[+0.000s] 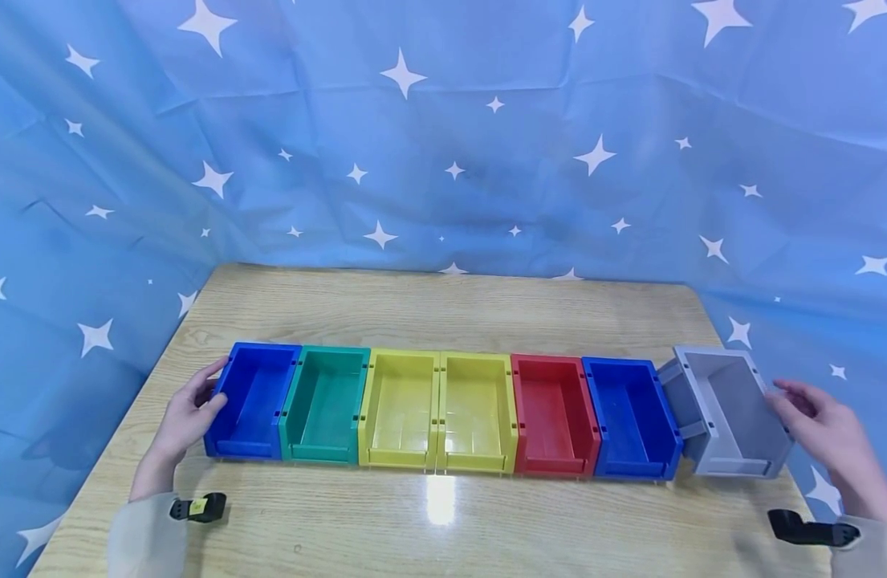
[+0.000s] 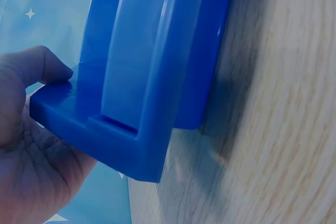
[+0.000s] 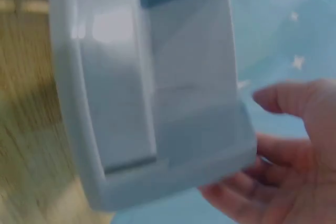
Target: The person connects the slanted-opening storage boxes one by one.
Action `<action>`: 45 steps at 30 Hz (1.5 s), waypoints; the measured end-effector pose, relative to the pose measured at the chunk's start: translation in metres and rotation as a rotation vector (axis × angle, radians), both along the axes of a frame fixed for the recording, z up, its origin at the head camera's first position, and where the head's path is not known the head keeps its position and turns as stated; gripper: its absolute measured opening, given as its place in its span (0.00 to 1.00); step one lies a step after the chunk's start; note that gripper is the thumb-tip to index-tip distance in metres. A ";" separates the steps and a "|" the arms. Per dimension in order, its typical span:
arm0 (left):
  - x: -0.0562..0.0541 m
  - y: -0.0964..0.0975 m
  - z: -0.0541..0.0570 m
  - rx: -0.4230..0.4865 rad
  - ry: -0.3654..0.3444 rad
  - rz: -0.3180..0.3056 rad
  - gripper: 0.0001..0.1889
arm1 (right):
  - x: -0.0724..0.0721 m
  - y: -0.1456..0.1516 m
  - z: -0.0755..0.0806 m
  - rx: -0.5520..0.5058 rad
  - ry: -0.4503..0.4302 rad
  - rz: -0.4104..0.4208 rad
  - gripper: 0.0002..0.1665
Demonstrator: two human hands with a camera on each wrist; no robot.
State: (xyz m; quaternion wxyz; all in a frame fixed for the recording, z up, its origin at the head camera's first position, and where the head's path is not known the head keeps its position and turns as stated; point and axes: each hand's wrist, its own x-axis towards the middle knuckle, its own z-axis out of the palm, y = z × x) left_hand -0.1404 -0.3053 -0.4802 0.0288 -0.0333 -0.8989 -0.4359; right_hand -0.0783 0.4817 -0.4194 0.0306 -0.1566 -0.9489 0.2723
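My left hand (image 1: 185, 413) grips the outer side wall of a blue storage bin (image 1: 251, 397) at the row's left end. In the left wrist view, the thumb lies over the bin's rim (image 2: 60, 98), fingers on the outside. Near the table's right edge is a grey storage bin (image 1: 735, 417), slightly askew and apart from the row. My right hand (image 1: 826, 421) is at its outer side. In the right wrist view, the fingers (image 3: 236, 184) meet the grey bin's side (image 3: 210, 166), partly hidden behind it, while the thumb stands just off the wall.
Between the end bins stand a green bin (image 1: 327, 409), two yellow bins (image 1: 400, 405), a red bin (image 1: 555, 413) and another blue bin (image 1: 631, 421), side by side on the wooden table (image 1: 443, 309). Their insides hold nothing visible. A star-patterned blue cloth (image 1: 486, 120) hangs behind and beside the table.
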 end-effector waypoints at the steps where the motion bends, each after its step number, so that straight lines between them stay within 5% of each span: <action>1: 0.000 0.000 0.000 -0.003 0.000 0.002 0.26 | 0.000 -0.006 0.001 0.031 0.049 0.000 0.35; 4: 0.000 -0.001 -0.001 -0.006 0.001 0.004 0.26 | -0.003 -0.025 0.007 0.061 0.216 0.079 0.35; 7: 0.000 -0.001 -0.001 -0.006 -0.001 0.005 0.26 | -0.006 -0.046 0.011 0.026 0.339 0.284 0.36; 9: 0.000 -0.001 -0.001 -0.006 -0.004 0.005 0.26 | -0.009 -0.058 0.010 0.004 0.355 0.414 0.37; 12: 0.000 0.000 0.000 -0.004 0.003 0.003 0.26 | -0.013 -0.073 0.007 0.010 0.282 0.499 0.37; 22: -0.003 0.002 -0.004 0.015 0.007 -0.014 0.27 | -0.020 -0.092 -0.011 0.027 0.185 0.490 0.38; 32: 0.001 0.001 -0.001 -0.001 0.004 0.008 0.27 | -0.024 -0.102 -0.031 0.284 0.173 0.439 0.46; 45: -0.003 -0.001 -0.005 0.010 0.011 0.021 0.27 | -0.025 -0.104 -0.041 0.248 0.179 0.432 0.47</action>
